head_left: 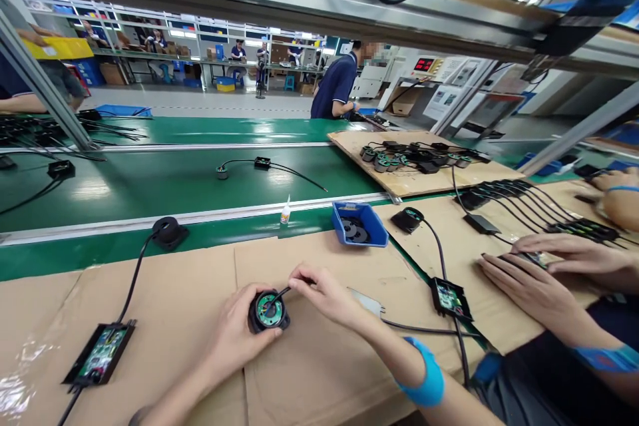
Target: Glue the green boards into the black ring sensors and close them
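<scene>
My left hand [232, 329] is wrapped around a round black housing [255, 327], tilted so that its open side shows. A ring-shaped green circuit board [264, 318] sits inside it. My right hand [319, 289] pinches a black cable [283, 292] just right of the housing. The cable runs into the middle of the board, where small wires show. Past my right forearm lies a flat silver-grey piece [367, 303], partly hidden by that arm. To the left, an open black box with a circuit board [102, 351] is joined by cable to a round black housing [170, 233].
A blue bin [360, 225] holding black discs and a small white bottle [285, 212] stand beyond my hands. At right, a co-worker's hands [544, 279] work near another open black box [450, 299]. A wooden board [399, 180] bears several cabled parts. A green conveyor [150, 180] crosses behind.
</scene>
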